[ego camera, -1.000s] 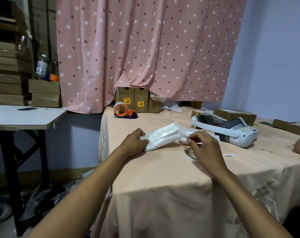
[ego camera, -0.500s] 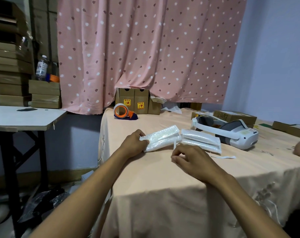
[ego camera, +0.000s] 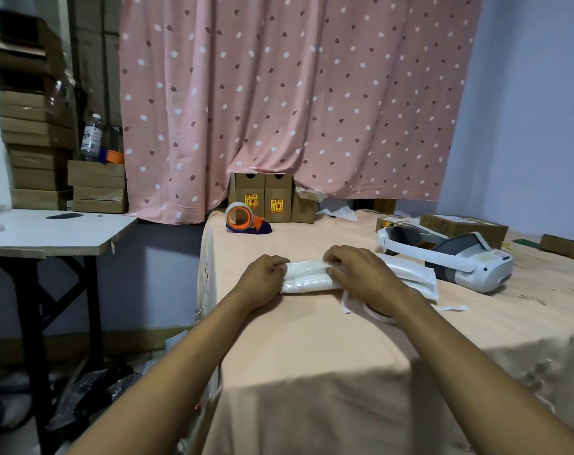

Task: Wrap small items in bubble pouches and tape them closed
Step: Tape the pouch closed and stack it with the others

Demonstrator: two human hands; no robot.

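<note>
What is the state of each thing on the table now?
Bubble pouch: folded, lying on the table, held at both ends.
Left hand: grips the pouch's left end.
Right hand: grips its right part.
Second bubble pouch: lying flat.
Tape dispenser: standing at the far edge, unused.
VR headset: lying idle.

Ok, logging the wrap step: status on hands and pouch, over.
Left hand grips bubble pouch at its left end. Right hand pinches its top. Second pouch lies right of it, tape roll by the wrist; nothing blocking.

Two hands (ego camera: 262, 279) (ego camera: 361, 277), two bubble pouches (ego camera: 307, 278) (ego camera: 410, 270), one tape dispenser (ego camera: 243, 219), one headset (ego camera: 459, 261), one bottle (ego camera: 91, 136), one curtain (ego camera: 295, 93).
</note>
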